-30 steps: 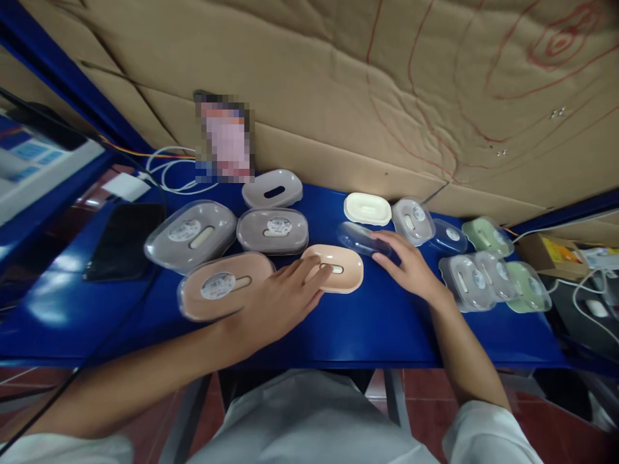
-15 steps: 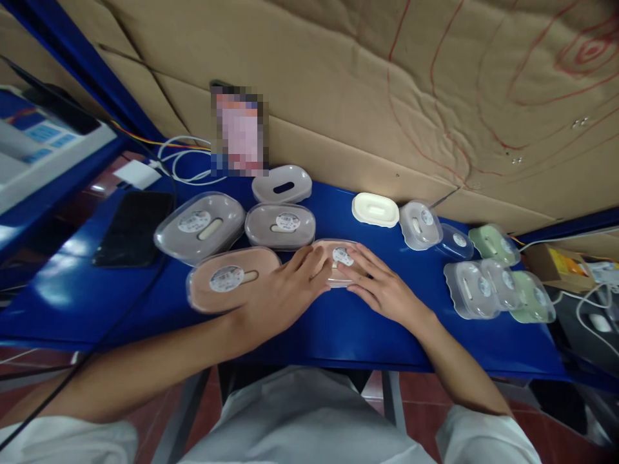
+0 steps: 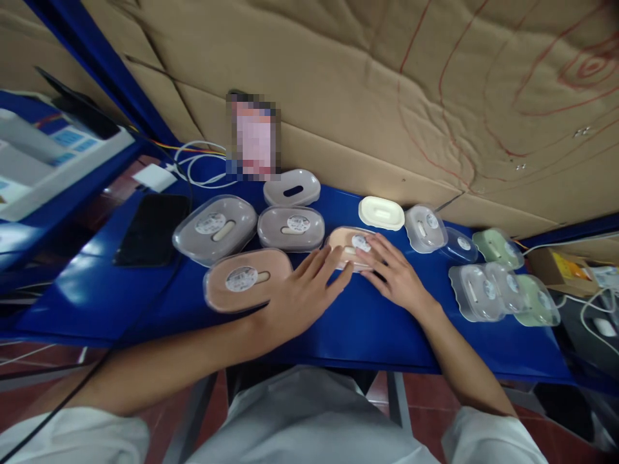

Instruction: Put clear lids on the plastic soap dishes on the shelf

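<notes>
Both hands have closed in on the peach soap box (image 3: 352,248), whose clear lid, off to the right a second ago, now sits on it. The left hand (image 3: 302,296) lies flat with fingers spread, steadying the near-left edge; the right hand (image 3: 394,277) presses fingertips on the lid's right side. The step in hand looks like seating the lid, and even pressure round the rim seems called for next. Beside them on the blue table (image 3: 367,328) lie a lidded peach box (image 3: 247,280), grey boxes (image 3: 290,228) and a cream dish (image 3: 381,212).
</notes>
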Available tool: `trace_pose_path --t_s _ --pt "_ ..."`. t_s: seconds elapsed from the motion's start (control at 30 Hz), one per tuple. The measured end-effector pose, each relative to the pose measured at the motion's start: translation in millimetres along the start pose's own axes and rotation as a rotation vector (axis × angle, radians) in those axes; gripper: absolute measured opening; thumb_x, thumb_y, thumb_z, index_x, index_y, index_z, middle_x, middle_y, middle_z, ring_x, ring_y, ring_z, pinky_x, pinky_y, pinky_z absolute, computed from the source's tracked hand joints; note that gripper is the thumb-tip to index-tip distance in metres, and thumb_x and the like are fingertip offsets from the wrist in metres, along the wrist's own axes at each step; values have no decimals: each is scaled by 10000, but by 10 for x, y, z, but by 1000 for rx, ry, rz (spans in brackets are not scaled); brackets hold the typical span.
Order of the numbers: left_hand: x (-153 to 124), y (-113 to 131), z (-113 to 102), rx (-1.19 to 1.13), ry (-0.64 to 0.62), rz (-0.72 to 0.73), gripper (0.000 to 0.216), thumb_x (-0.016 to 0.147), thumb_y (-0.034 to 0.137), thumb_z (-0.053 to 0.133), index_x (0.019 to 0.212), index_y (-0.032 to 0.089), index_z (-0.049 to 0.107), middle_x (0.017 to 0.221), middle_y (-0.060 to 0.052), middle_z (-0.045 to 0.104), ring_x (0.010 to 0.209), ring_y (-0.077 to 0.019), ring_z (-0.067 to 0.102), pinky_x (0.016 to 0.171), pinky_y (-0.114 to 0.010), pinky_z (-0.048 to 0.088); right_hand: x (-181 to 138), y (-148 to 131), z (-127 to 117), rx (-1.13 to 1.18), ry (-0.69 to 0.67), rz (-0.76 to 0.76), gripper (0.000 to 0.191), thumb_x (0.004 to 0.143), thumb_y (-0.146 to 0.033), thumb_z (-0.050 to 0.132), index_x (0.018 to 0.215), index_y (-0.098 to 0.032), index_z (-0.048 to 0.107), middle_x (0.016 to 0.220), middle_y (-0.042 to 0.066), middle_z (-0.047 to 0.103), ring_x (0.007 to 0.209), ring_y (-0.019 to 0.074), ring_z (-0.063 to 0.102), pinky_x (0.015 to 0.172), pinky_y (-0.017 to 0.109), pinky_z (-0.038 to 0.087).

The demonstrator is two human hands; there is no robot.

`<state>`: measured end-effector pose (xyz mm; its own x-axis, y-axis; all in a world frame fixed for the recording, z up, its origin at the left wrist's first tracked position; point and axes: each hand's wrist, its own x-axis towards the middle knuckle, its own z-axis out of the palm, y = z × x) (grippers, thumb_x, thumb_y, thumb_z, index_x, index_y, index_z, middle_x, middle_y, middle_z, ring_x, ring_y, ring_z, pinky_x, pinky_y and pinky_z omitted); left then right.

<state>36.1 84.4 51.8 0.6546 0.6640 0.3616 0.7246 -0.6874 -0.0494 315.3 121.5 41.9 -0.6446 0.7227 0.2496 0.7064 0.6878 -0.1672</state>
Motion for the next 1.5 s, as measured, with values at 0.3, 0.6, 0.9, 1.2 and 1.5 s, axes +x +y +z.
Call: trace_pose_path --t_s 0.3,0.6,0.9,1.2,1.5 --pt "0 -15 -111 58 80 100 156 1024 82 552 936 170 647 837 -42 689 766 -228 663 708 -381 503 1545 49 -41 -97 32 103 389 1112 -257 512 1468 -192 652 1548 96 638 1458 297 559 1187 489 443" --pt "21 -7 -129 -14 162 106 370 1096 420 561 826 182 647 820 -51 678 779 -227 666 701 -379 494 2531 -62 54 -204 -388 -77 242 1044 -196 644 1240 -202 787 1234 76 801 1177 256 694 1081 442 371" --pt "-17 19 -153 20 191 12 459 1046 239 627 1493 152 569 1549 -210 583 1435 -363 566 1154 -506 464 320 -465 -527 -263 75 -101 275 1109 -213 546 1313 -248 728 1195 72 795 1162 241 693 1157 508 369" --pt "-52 131 92 -143 -20 121 101 1062 221 601 1091 153 669 1113 -98 725 1053 -254 696 782 -360 545 53 384 -20 26 218 339 505 1147 -409 337 1560 -200 540 1545 154 619 1477 295 542 1235 544 432" --pt "26 70 85 -181 28 23 166 1109 252 512 1118 137 631 1130 -113 719 1085 -261 705 856 -365 566 -587 -44 108 -50 125 452 278 1099 -266 460 1283 -190 654 1215 151 725 1189 330 659 1076 562 513"
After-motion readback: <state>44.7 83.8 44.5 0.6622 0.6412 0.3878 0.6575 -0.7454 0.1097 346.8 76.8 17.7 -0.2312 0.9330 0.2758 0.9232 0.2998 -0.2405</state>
